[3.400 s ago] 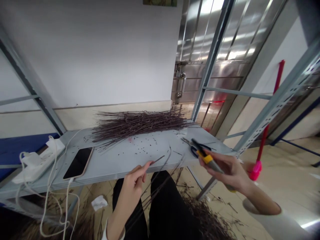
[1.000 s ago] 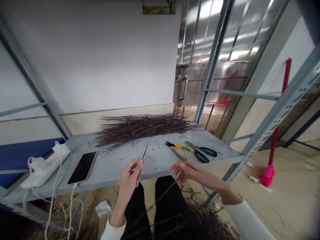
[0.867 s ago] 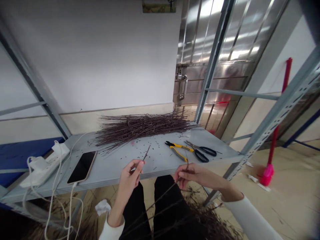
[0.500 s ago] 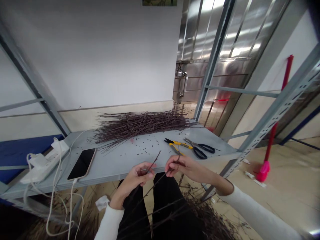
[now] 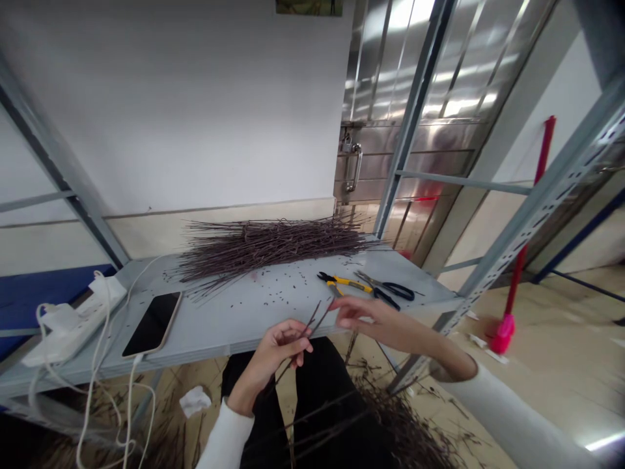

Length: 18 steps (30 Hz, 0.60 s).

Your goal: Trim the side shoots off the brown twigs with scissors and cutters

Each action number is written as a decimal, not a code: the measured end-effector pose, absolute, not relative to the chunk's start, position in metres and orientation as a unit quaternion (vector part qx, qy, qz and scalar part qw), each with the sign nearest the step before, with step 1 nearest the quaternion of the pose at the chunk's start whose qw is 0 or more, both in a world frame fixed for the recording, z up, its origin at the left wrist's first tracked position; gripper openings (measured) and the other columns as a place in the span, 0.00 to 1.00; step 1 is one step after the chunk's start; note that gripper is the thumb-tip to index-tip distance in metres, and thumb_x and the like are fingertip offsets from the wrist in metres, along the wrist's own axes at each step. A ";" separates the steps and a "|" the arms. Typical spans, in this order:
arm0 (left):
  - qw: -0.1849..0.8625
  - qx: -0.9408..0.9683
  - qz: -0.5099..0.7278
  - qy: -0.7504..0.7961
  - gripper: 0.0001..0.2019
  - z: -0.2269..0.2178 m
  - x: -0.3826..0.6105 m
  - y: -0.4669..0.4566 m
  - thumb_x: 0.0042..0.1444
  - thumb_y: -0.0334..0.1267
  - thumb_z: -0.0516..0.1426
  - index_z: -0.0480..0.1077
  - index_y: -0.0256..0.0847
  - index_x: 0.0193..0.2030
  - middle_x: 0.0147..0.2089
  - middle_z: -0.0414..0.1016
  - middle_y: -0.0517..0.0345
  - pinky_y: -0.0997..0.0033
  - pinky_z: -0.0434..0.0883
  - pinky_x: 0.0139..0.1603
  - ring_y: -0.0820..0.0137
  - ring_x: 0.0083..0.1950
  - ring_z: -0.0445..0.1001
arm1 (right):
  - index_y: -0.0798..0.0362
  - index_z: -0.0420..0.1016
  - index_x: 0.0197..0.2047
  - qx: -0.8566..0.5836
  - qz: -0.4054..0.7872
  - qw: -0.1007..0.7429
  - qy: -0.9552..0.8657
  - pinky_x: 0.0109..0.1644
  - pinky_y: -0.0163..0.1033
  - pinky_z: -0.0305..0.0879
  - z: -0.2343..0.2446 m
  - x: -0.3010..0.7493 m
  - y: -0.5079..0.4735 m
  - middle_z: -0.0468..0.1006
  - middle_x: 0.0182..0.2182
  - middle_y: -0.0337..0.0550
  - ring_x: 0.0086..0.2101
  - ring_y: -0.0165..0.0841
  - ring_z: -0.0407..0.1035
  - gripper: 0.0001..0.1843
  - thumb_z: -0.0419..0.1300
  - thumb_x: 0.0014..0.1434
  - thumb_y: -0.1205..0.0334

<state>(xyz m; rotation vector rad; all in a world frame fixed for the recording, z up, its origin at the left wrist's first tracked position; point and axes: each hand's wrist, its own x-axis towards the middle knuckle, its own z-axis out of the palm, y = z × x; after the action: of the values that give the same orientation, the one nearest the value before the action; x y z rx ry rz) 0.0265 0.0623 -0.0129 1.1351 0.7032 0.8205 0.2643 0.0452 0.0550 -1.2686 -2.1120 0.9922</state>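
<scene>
My left hand [image 5: 280,355] is closed around two thin dark twigs [image 5: 315,320], which slant up and to the right over the table's front edge. My right hand [image 5: 374,320] is at their upper end. Its index fingertip is at the tip of one twig, and its fingers look stretched and apart. Whether the fingertip presses on the twig is hard to tell. More long twigs [image 5: 325,407] lie across my dark-trousered lap. Behind my hands, a big bundle of brown twigs [image 5: 273,242] lies along the back of the grey table [image 5: 254,316].
Yellow-handled cutters [image 5: 349,282] and dark-handled scissors [image 5: 398,290] lie beyond my right hand. A phone [image 5: 152,324] and white power strip [image 5: 73,322] with cables are on the left. Twig scraps [image 5: 405,417] cover the floor below right. Metal shelf posts [image 5: 410,124] frame the table.
The twig pinched in my right hand has come alongside the one in my left, which now grips both. My right fingers have loosened and straightened. The view has shifted slightly.
</scene>
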 end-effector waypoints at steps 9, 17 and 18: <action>0.684 0.495 0.417 0.336 0.14 -0.008 0.023 0.055 0.45 0.42 0.66 0.75 0.35 0.34 0.24 0.74 0.58 0.79 0.55 0.16 0.80 0.17 0.62 | 0.56 0.76 0.43 -0.719 0.045 0.154 -0.676 0.49 0.43 0.65 -0.006 0.396 0.095 0.78 0.42 0.53 0.43 0.43 0.72 0.18 0.50 0.60 0.55; 0.673 0.511 0.411 0.341 0.19 0.000 0.024 0.039 0.45 0.43 0.66 0.77 0.38 0.44 0.23 0.69 0.62 0.77 0.57 0.19 0.79 0.19 0.62 | 0.58 0.73 0.51 -0.747 -0.004 0.085 -0.659 0.51 0.48 0.62 -0.063 0.403 0.117 0.74 0.48 0.61 0.51 0.50 0.66 0.22 0.58 0.55 0.57; 0.668 0.519 0.410 0.341 0.19 0.000 0.023 0.038 0.45 0.43 0.66 0.77 0.38 0.44 0.24 0.69 0.61 0.77 0.58 0.19 0.79 0.19 0.62 | 0.58 0.73 0.51 -0.745 -0.004 0.077 -0.663 0.51 0.48 0.61 -0.063 0.404 0.119 0.75 0.47 0.61 0.50 0.49 0.67 0.22 0.58 0.54 0.58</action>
<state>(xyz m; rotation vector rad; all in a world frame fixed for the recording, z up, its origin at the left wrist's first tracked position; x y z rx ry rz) 0.0234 0.0377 0.0001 1.1701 0.7696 0.9251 0.4035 0.1193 -0.0631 -2.2323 -1.9852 -0.0134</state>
